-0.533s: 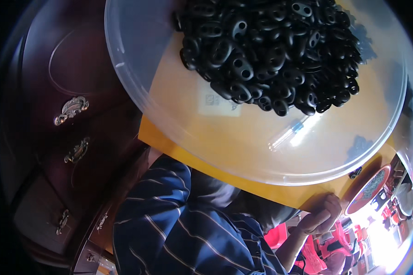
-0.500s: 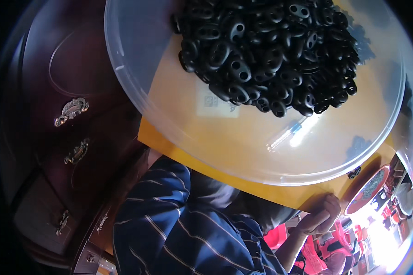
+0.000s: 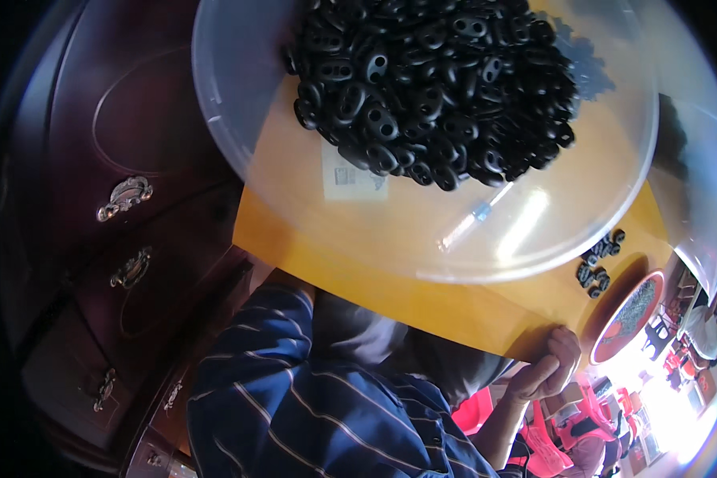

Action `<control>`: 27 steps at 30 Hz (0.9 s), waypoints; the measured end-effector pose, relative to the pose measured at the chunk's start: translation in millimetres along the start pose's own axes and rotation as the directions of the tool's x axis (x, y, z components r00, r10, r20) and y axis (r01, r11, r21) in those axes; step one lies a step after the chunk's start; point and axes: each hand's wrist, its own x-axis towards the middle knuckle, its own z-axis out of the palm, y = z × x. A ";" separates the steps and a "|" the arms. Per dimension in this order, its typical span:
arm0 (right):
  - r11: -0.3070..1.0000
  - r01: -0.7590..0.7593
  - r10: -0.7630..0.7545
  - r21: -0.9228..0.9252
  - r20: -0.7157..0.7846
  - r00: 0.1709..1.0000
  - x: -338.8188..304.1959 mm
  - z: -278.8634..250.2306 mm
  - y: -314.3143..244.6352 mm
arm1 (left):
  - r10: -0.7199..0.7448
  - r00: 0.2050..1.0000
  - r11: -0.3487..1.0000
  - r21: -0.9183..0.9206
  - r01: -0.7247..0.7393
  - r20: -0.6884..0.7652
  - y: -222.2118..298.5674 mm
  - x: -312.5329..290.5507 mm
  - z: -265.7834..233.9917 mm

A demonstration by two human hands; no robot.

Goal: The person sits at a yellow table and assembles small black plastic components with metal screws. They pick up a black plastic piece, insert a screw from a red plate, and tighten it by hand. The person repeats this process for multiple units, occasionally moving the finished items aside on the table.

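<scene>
Head view, foreground: a clear round tub (image 3: pixel 239 72) fills the upper middle, its rim crossing the desk's left edge in this view.
Main heap: black two-holed pieces (image 3: pixel 422 95) lie piled inside the tub, toward the upper side of the frame.
Desk edges: the yellow desk (image 3: pixel 454 319) runs from a left corner slantwise down to the right.
Room for moving: a strip of desk shows between rim and near edge, wider toward the right.
Small cluster: loose black pieces (image 3: pixel 593 280) lie in two groups between tub and reddish dish (image 3: pixel 609 344).
Right hand: the hand (image 3: pixel 550 368) touches the near desk edge, fingers bent together; whether it pinches anything cannot be told.
Left hand: out of sight beyond the striped sleeve (image 3: pixel 255 323); its state cannot be told.
Background: dark drawers (image 3: pixel 159 239) at left; pink chairs (image 3: pixel 546 450) at lower right.
</scene>
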 end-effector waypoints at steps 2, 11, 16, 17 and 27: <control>1.000 0.010 -0.011 0.019 0.015 1.000 3.2 -1.6 -1.6 | -0.003 1.000 0.999 0.039 0.003 0.003 -4.3 -8.8 0.2; 0.983 0.181 -0.181 0.023 -0.013 0.983 5.7 -6.0 -6.1 | 0.031 0.999 0.972 0.231 -0.035 0.021 -18.5 -56.3 -14.5; 0.984 0.131 -0.130 0.118 -0.012 0.991 2.2 -23.5 -17.7 | 0.062 0.993 0.905 0.414 -0.100 0.105 -33.0 -121.1 -56.0; 0.978 0.055 -0.051 0.200 -0.024 0.998 -5.8 -24.4 -17.3 | 0.083 0.996 0.921 0.378 -0.093 0.044 -35.3 -137.8 -68.3; 0.011 -0.812 0.153 0.584 0.801 0.579 -64.5 3.4 -37.8 | 0.293 0.859 0.861 -0.274 -0.428 -0.419 1.6 -350.5 -228.9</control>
